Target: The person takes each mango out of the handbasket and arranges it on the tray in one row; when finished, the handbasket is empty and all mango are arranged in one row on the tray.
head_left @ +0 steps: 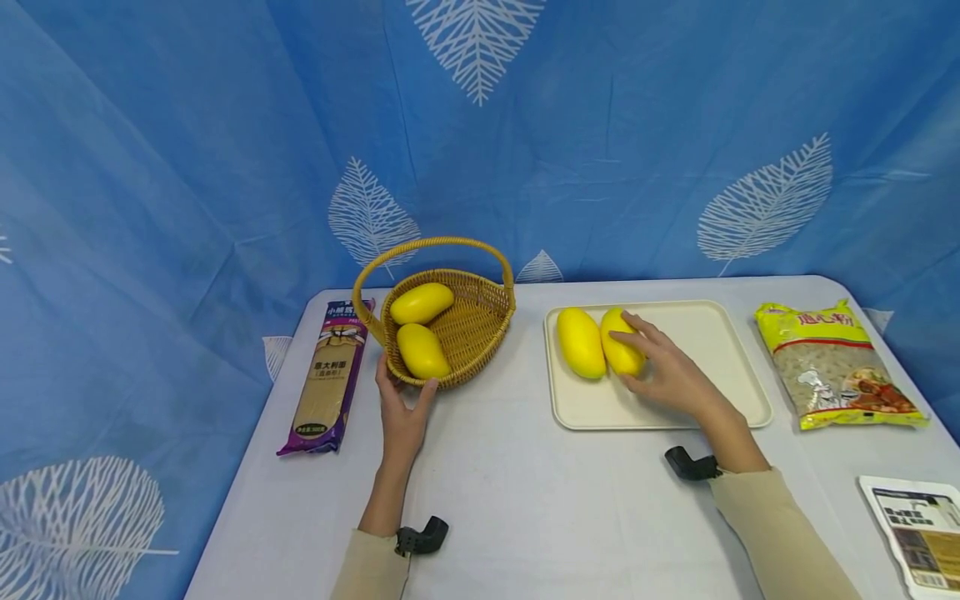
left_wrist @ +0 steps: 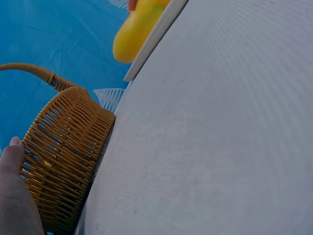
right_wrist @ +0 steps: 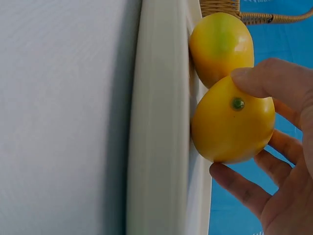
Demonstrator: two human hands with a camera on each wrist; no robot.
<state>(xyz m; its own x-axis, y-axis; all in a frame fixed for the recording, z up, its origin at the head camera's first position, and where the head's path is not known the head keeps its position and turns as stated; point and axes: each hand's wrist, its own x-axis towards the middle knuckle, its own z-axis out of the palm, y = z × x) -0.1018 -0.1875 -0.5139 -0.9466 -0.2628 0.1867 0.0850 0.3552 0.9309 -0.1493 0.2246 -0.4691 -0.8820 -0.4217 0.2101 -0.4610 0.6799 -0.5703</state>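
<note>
My left hand holds the near side of a wicker basket, thumb and fingers spread around its wall. Two yellow mangoes lie inside the basket: one at the back and one in front. In the left wrist view my thumb lies against the woven wall. My right hand grips a mango on a cream tray, with the thumb on one side and the fingers around the other. A second mango lies directly left of it on the tray.
A purple-edged pack of spaghetti lies left of the basket. Right of the tray is a yellow bag of pasta, and a white-edged packet sits at the near right. The basket's tall handle arches over it. Blue leaf-print cloth hangs behind.
</note>
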